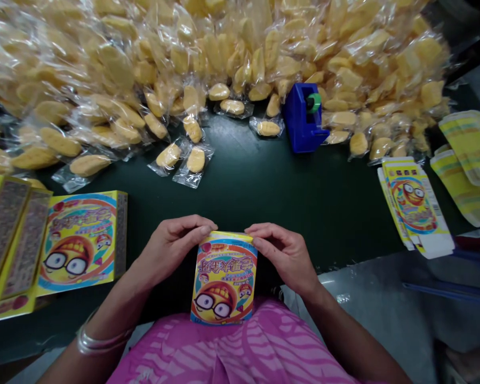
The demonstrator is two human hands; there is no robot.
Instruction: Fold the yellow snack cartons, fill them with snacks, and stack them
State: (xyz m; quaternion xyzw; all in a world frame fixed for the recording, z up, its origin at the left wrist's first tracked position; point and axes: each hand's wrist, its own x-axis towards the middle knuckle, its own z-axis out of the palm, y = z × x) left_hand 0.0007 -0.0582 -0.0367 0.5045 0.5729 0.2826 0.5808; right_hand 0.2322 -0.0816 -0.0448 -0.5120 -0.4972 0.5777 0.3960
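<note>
- My left hand is gripping one top corner of the printed box, thumb and fingers closing on its edge.
- My right hand is pinching the opposite top corner.
- The printed box is sitting between my hands, by the near side of the table, just in front of my pink shirt.
- I should be pressing both corners evenly; squeezing one harder would probably be skewing the top edge.
- I should be using light thumbs, so the front isn't denting.
- The tape dispenser is standing well apart from my hands.
</note>
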